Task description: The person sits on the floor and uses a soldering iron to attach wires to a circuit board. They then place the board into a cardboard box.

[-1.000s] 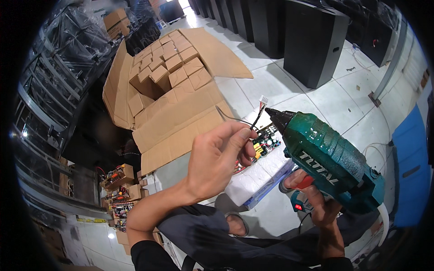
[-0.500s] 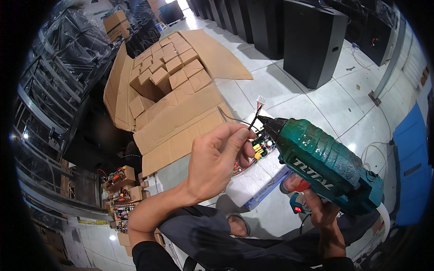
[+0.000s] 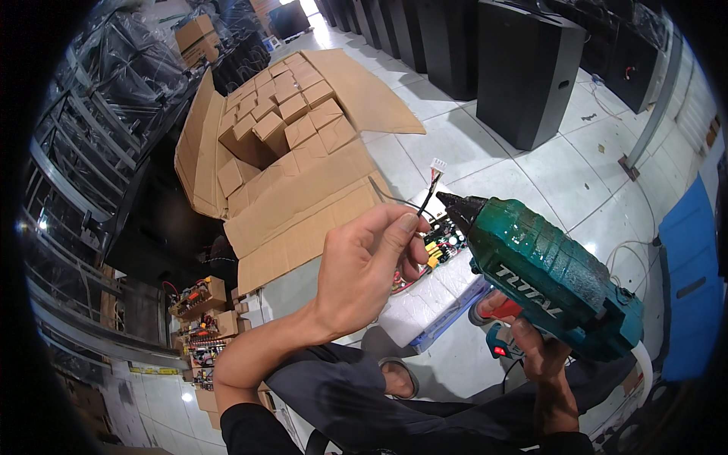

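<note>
Between thumb and fingertips, my left hand [image 3: 364, 262] pinches a thin dark wire cable [image 3: 428, 199] whose upper end carries a white plug connector [image 3: 437, 164]. My right hand [image 3: 533, 343] is closed round the handle of a green glue gun [image 3: 546, 273], its red trigger [image 3: 500, 307] beside my fingers. The dark nozzle [image 3: 455, 207] points left, a small gap away from the cable. Below both hands, a circuit board [image 3: 446, 241] with yellow and black parts lies on a white foam block [image 3: 425, 307], partly hidden by my left hand and the gun.
Ahead on the left stands an open carton [image 3: 303, 216] packed with small brown boxes [image 3: 265, 125]. Tall black speaker cabinets [image 3: 523, 76] line the far side. More circuit boards [image 3: 201, 326] are stacked at the lower left, and a blue panel [image 3: 690, 280] stands at the right.
The glue gun's nozzle has shifted slightly right, away from the cable. My left hand keeps its pinch on the cable nearly unmoved.
</note>
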Tool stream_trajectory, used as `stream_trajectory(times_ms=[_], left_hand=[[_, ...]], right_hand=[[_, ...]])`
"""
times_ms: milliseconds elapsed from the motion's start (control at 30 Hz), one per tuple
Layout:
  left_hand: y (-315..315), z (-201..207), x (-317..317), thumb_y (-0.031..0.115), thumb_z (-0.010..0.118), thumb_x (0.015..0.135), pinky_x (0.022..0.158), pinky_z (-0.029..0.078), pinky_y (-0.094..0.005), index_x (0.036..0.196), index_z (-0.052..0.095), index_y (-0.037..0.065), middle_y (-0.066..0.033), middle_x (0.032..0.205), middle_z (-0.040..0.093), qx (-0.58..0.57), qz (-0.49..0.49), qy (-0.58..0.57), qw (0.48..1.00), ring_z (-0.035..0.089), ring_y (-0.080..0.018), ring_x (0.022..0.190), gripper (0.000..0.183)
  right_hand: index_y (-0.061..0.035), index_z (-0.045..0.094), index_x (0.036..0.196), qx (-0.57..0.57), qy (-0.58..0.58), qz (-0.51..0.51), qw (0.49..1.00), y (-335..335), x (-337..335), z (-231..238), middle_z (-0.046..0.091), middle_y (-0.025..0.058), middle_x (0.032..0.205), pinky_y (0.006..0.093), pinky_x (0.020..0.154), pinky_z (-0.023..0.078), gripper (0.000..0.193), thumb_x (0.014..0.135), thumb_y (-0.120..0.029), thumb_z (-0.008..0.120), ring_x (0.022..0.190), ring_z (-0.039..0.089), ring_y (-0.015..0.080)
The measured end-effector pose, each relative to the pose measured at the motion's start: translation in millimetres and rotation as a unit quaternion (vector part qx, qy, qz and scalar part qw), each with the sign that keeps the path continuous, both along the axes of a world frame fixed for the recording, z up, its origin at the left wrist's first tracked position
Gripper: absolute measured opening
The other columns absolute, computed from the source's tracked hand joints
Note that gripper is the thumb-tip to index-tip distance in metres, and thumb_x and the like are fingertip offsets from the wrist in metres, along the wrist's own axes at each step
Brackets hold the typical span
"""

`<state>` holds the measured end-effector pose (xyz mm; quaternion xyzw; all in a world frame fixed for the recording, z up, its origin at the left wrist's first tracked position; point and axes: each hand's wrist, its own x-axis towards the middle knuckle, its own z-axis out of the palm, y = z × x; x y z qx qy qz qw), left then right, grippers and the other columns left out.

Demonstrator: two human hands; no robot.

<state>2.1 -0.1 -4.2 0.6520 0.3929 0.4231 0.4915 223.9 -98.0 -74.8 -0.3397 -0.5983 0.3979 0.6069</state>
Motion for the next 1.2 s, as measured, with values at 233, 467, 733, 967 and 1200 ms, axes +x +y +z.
stream_trajectory(times_ms=[233,467,733,967,1200], left_hand=[[-0.2,-0.2,0.2,0.02,0.05,0.108,0.061,0.052,-0.0242,0.101,0.062,-0.005,-0.0068,0.076,0.064,0.001,-0.002,-0.008,1.0,0.061,-0.0113,0.064,0.029],[-0.5,-0.9,-0.4,0.02,0.051,0.107,0.061,0.052,-0.0239,0.101,0.062,-0.005,-0.0065,0.076,0.064,0.0,0.0,-0.007,1.0,0.061,-0.0106,0.064,0.028],[-0.9,0.0,-0.4,0.017,0.05,0.107,0.06,0.052,-0.0239,0.102,0.062,-0.005,-0.0067,0.076,0.064,-0.015,-0.012,-0.012,1.0,0.06,-0.0106,0.064,0.026],[-1.1,-0.7,-0.3,0.017,0.05,0.107,0.061,0.051,-0.024,0.103,0.062,-0.005,-0.0069,0.076,0.064,-0.022,-0.008,-0.009,1.0,0.06,-0.0111,0.065,0.026],[-2.0,-1.0,0.3,0.018,0.051,0.107,0.061,0.051,-0.0242,0.103,0.062,-0.005,-0.0065,0.076,0.064,-0.02,-0.011,-0.012,1.0,0.06,-0.0112,0.065,0.026]], right_hand=[[0.0027,0.064,0.122,-0.011,-0.01,0.004,1.0,-0.9,-0.5,-0.3,0.069,0.017,0.112,0.0422,0.091,0.055,0.029,0.094,-0.003,0.06,0.104,0.068,0.0282],[0.0063,0.063,0.119,-0.034,0.002,-0.007,0.999,-1.7,-2.7,0.2,0.069,0.0206,0.107,0.0439,0.089,0.057,0.029,0.094,-0.009,0.058,0.099,0.069,0.0301],[0.0045,0.063,0.121,-0.022,0.017,-0.007,1.0,-1.2,0.1,-2.9,0.07,0.0207,0.108,0.045,0.089,0.057,0.027,0.095,-0.002,0.058,0.099,0.07,0.03],[0.0042,0.064,0.116,-0.048,0.002,-0.036,0.998,-3.8,-4.4,-0.1,0.069,0.018,0.1,0.0397,0.082,0.057,0.023,0.094,0.001,0.057,0.092,0.069,0.0259],[0.0039,0.065,0.111,-0.051,-0.002,-0.047,0.998,-3.9,-5.0,-6.2,0.069,0.0148,0.094,0.0372,0.078,0.057,0.018,0.095,0.001,0.057,0.086,0.068,0.0234]])
